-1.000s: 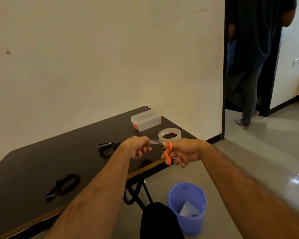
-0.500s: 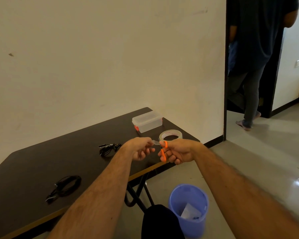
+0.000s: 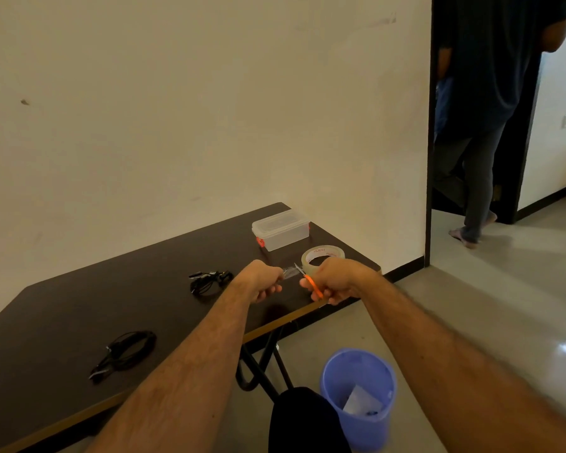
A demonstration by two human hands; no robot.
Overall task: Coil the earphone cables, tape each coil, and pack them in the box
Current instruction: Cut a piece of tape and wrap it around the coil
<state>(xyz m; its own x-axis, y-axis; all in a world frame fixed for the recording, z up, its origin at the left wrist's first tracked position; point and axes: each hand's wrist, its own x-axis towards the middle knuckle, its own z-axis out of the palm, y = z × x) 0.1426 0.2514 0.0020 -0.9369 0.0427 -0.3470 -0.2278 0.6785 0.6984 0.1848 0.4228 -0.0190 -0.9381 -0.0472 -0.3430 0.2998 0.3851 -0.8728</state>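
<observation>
Left hand (image 3: pixel 264 282) pinching tape strip (image 3: pixel 291 272), right hand (image 3: pixel 335 282) gripping scissors (image 3: pixel 312 284) — tape roll (image 3: pixel 323 255) partly hidden behind.

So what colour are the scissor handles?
Orange, on the scissors gripped in the right hand; head view.

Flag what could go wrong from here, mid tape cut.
1. The left hand pinches a short clear tape piece right by the scissors in the right hand; the blades could nick a fingertip.
2. The loose tape may fold and stick to itself.
3. The tape roll sits near the table corner; a bump from the right arm might knock it off.
</observation>
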